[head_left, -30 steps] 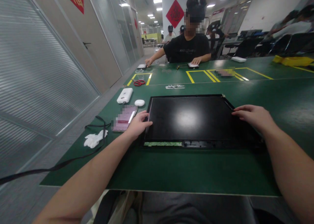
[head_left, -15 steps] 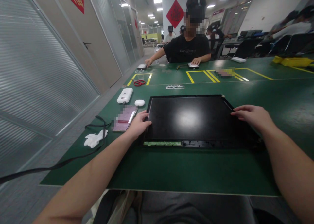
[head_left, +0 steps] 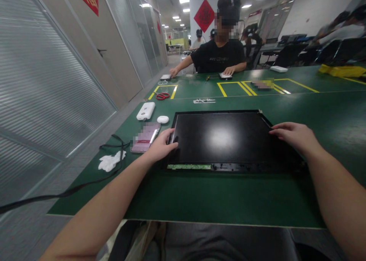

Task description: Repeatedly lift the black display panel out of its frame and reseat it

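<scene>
A black LCD screen panel lies flat on the green table, a glare spot in its middle. Along its near edge runs a strip of green circuit board. My left hand grips the panel's left edge, thumb over the frame and fingers at the outer side. On the opposite side, my right hand pinches the right edge between thumb and fingers; its fingertips are partly hidden.
Left of the panel are a phone, a white earbud case, a white power bank, a crumpled tissue and a black strap. Red scissors lie farther back. Across the table sits a co-worker.
My left hand has shifted slightly to the right, its thumb a little farther over the panel's edge. My right hand and the panel look unmoved.
</scene>
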`<move>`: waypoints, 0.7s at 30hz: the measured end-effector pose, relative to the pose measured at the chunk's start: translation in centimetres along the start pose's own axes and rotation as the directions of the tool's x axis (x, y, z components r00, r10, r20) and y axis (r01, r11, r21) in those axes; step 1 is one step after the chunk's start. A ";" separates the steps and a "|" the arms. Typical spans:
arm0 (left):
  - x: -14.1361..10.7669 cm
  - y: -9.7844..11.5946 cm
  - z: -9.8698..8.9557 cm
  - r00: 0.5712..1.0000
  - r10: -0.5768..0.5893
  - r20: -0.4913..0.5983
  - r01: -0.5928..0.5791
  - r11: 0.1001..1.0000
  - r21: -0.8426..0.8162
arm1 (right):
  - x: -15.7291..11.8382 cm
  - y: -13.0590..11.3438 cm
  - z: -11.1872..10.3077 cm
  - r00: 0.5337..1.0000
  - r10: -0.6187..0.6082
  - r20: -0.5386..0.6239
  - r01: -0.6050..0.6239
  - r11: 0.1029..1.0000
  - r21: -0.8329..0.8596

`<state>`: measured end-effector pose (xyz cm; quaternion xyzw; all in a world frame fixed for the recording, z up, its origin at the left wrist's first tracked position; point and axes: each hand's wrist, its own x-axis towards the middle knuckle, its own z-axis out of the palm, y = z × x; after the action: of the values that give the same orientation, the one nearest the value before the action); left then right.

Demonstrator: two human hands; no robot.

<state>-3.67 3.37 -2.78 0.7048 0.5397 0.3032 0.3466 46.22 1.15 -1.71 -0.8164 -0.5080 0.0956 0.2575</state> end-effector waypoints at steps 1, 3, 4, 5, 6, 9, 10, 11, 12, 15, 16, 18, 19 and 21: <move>-0.3 0.3 -0.3 0.999 0.026 0.030 -0.028 0.997 0.071 | -0.2 -0.3 -0.1 0.999 0.043 0.024 -0.044 0.998 0.035; -1.1 1.1 -1.0 0.994 0.060 0.091 -0.077 0.977 0.197 | -0.4 -0.7 -0.3 0.994 0.096 0.055 -0.101 0.989 0.109; -1.4 1.5 -1.3 0.988 0.078 0.134 -0.109 0.962 0.249 | -0.5 -0.8 -0.4 0.994 0.098 0.054 -0.104 0.986 0.132; -1.7 1.9 -1.6 0.980 0.102 0.170 -0.148 0.947 0.284 | -0.6 -0.9 -0.4 0.994 0.100 0.052 -0.106 0.985 0.139; -1.9 2.2 -1.8 0.970 0.128 0.206 -0.188 0.933 0.307 | -0.7 -1.0 -0.5 0.993 0.104 0.052 -0.110 0.985 0.136; -2.1 2.6 -2.2 0.933 0.190 0.307 -0.293 0.894 0.339 | -0.8 -1.1 -0.5 0.991 0.118 0.056 -0.124 0.985 0.120; -2.1 2.7 -2.2 0.924 0.203 0.324 -0.315 0.885 0.344 | -0.9 -1.1 -0.5 0.991 0.121 0.057 -0.128 0.984 0.122; -2.0 2.6 -2.3 0.918 0.212 0.335 -0.330 0.877 0.349 | -0.9 -1.2 -0.5 0.991 0.124 0.059 -0.131 0.983 0.126; -2.0 2.6 -2.3 0.915 0.219 0.338 -0.340 0.871 0.356 | -0.9 -1.3 -0.5 0.990 0.128 0.057 -0.135 0.983 0.126; -2.0 2.7 -2.5 0.914 0.220 0.340 -0.350 0.852 0.389 | -1.0 -1.5 -0.6 0.988 0.147 0.046 -0.152 0.982 0.111; -2.0 2.8 -2.5 0.915 0.216 0.340 -0.349 0.845 0.404 | -1.0 -1.6 -0.7 0.988 0.150 0.046 -0.155 0.982 0.104; -2.0 3.0 -2.5 0.918 0.209 0.337 -0.349 0.831 0.434 | -1.0 -1.7 -0.7 0.987 0.154 0.051 -0.158 0.982 0.101; -2.0 3.0 -2.5 0.919 0.208 0.336 -0.349 0.824 0.445 | -1.0 -1.7 -0.7 0.987 0.154 0.054 -0.159 0.982 0.100; -2.0 3.1 -2.5 0.920 0.209 0.332 -0.352 0.815 0.460 | -1.0 -1.6 -0.6 0.986 0.158 0.047 -0.162 0.982 0.095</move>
<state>-4.45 1.26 1.06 0.8776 0.4379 0.0999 0.1676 44.72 0.63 -0.48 -0.8389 -0.4403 0.1569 0.2788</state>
